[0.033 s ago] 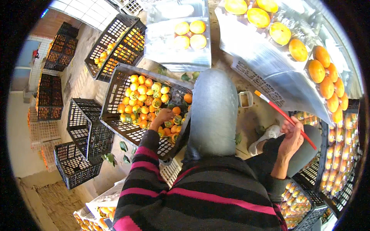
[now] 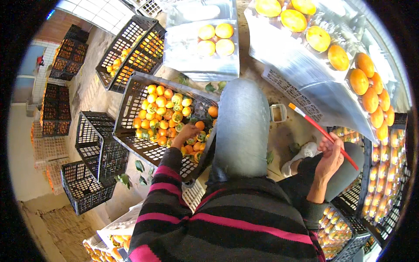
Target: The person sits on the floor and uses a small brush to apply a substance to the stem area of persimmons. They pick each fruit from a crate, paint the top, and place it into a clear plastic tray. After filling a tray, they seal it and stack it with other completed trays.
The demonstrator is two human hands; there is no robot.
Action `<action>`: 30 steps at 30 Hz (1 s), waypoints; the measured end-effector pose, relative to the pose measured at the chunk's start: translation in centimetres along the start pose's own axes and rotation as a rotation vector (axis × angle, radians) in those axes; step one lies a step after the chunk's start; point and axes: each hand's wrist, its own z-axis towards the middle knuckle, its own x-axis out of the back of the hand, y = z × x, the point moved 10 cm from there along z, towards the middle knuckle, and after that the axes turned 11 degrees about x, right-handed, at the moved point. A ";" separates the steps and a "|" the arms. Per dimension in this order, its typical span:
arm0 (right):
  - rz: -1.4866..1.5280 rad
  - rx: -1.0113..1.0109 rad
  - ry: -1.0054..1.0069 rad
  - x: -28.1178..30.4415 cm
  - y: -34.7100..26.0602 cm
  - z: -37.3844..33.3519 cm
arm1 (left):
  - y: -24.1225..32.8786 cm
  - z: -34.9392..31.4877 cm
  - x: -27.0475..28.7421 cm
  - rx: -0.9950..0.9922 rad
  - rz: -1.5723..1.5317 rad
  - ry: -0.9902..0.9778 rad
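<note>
Orange persimmons (image 2: 161, 101), several with green calyxes up, fill much of a black slatted crate (image 2: 150, 150) left of my knee. My left hand (image 2: 187, 132) reaches into this crate, its fingers curled down onto a persimmon (image 2: 190, 141); its fingertips are partly hidden among the fruit. Out to the right, above my bent leg, my right hand (image 2: 330, 156) is closed round the red handle of a paintbrush (image 2: 313, 123). The brush slants up and left, its orange tip near a small clear tub (image 2: 283, 112) with brownish contents.
Persimmons sit in clear trays on a plastic-covered stack (image 2: 283, 56) at the right and on a box (image 2: 196, 65) ahead. Black crates (image 2: 111, 157) stand at the left, others with fruit (image 2: 135, 54) behind. Packed persimmons (image 2: 384, 174) line the far right. Leaves (image 2: 139, 166) lie on the floor.
My left hand has shifted very slightly to the right among the persimmons. The right hand and its paintbrush look still.
</note>
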 end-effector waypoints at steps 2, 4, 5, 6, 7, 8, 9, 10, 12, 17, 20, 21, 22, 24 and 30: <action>-0.009 -0.001 -0.001 0.0 0.2 0.0 | -0.5 0.3 -0.9 0.030 0.129 0.125; -0.011 -0.004 -0.004 0.0 0.6 0.1 | 0.5 -0.5 0.4 -0.031 0.369 0.519; -0.017 -0.005 0.005 0.4 0.7 0.1 | 1.8 -1.9 0.6 0.154 0.300 0.461; -0.028 -0.007 0.012 0.6 0.7 0.0 | 2.2 -1.8 0.1 0.182 0.269 0.469; -0.028 -0.011 0.009 0.4 0.7 0.0 | 2.0 -2.2 0.3 0.219 0.234 0.488; -0.029 -0.015 0.005 0.1 0.7 0.1 | 1.7 -2.4 0.5 0.256 0.198 0.506; -0.026 -0.021 -0.005 -0.1 0.7 0.0 | 0.4 -1.3 -0.3 0.270 0.141 0.458; -0.022 -0.022 -0.008 -0.1 0.8 0.1 | 0.9 -1.1 -0.4 0.290 0.215 0.456; -0.016 -0.023 -0.008 -0.1 0.9 0.0 | 1.4 -1.3 -1.1 0.333 0.277 0.449; 0.016 -0.025 -0.006 -0.2 1.2 0.0 | 0.9 0.4 -1.2 0.314 0.317 0.449; 0.030 -0.028 -0.003 -0.3 0.9 0.0 | 0.0 1.1 -0.9 0.314 0.206 0.376; 0.033 -0.026 -0.005 -0.4 0.9 0.1 | -0.2 1.8 -0.4 0.176 0.289 0.478; 0.027 -0.027 0.000 -0.1 1.0 0.1 | 0.1 1.9 -0.4 0.152 0.108 0.406; 0.035 -0.028 0.007 -0.2 1.0 0.1 | 0.3 1.4 -1.2 0.192 -0.826 0.078; 0.034 -0.033 0.001 -0.2 0.6 -0.2 | 13.4 -7.3 1.9 -0.305 -1.679 -0.571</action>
